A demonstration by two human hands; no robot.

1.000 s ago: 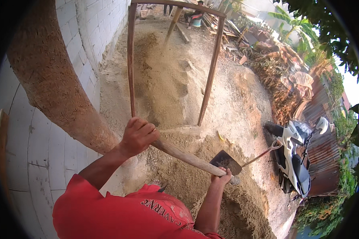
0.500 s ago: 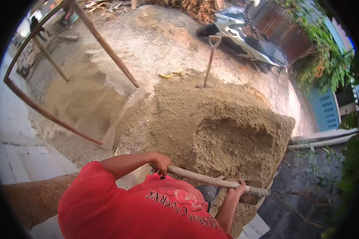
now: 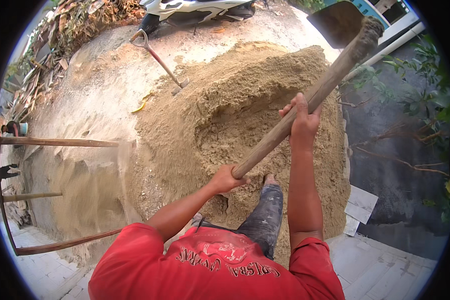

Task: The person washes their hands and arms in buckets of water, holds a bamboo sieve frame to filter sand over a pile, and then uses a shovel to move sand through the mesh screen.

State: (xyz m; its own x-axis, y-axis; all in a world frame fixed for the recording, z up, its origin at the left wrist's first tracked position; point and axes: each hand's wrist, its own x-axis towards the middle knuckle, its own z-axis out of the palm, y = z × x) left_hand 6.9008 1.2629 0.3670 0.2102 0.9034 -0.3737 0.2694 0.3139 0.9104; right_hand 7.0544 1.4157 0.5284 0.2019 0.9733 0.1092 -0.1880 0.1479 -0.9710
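I hold a long wooden-handled shovel (image 3: pixel 305 105) raised over a big sand pile (image 3: pixel 235 120). My left hand (image 3: pixel 227 179) grips the lower end of the handle. My right hand (image 3: pixel 301 117) grips it higher up. The dark blade (image 3: pixel 337 20) is lifted at the top right, above the pile. My leg in dusty trousers (image 3: pixel 267 210) stands at the pile's near edge.
A second shovel (image 3: pixel 160 62) sticks in the sand at the far side. A framed mesh sieve (image 3: pixel 60 192) with sifted sand stands at the left. A scooter (image 3: pixel 195 10) is parked beyond the pile. Debris lies top left; a dark wall and plants are right.
My view has swung further right toward the sand pile. The shovel has gone from low and level to raised high, blade up at the top right. Both hands stay on the handle.
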